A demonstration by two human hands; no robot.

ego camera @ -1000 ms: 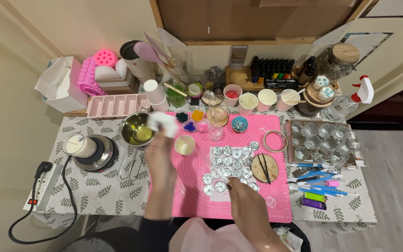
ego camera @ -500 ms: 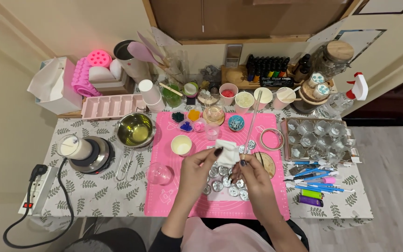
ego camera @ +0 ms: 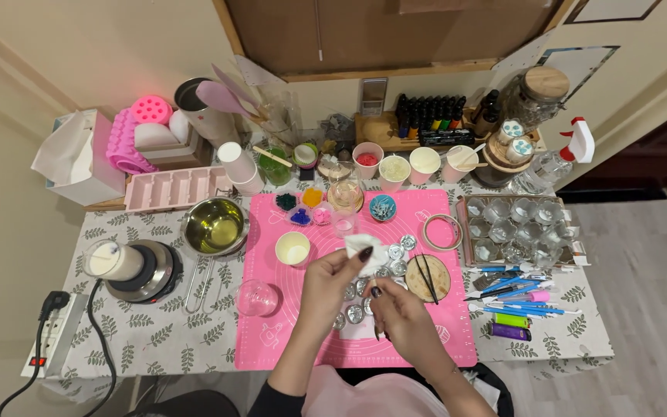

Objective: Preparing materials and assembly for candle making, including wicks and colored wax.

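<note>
the left hand (ego camera: 332, 279) is raised over the pink silicone mat (ego camera: 287, 332), its thumb and forefinger closed in a pinch on a small crumpled white tissue (ego camera: 366, 249), the other fingers loosely curled beneath it. the tissue hangs above the cluster of small round metal cups (ego camera: 357, 313) that sit on a white sheet in the middle of the mat. the right hand (ego camera: 397, 313) is just below and beside the left, fingers bent inward with the dark-nailed tips drawn close together; whether they grip anything cannot be told from this view. the two hands are near each other but not touching.

to the left of the hands a clear glass cup (ego camera: 257, 297) stands on the mat's edge, and a small cream-filled cup (ego camera: 292, 249) stands farther up. just right of the hands lies a round wooden disc (ego camera: 427, 278) with two dark sticks across it, and beyond it a ring of tape (ego camera: 442, 231). a steel bowl of yellow liquid (ego camera: 214, 227) stands off the mat to the left, near a white candle jar on a warmer (ego camera: 114, 261).
</note>
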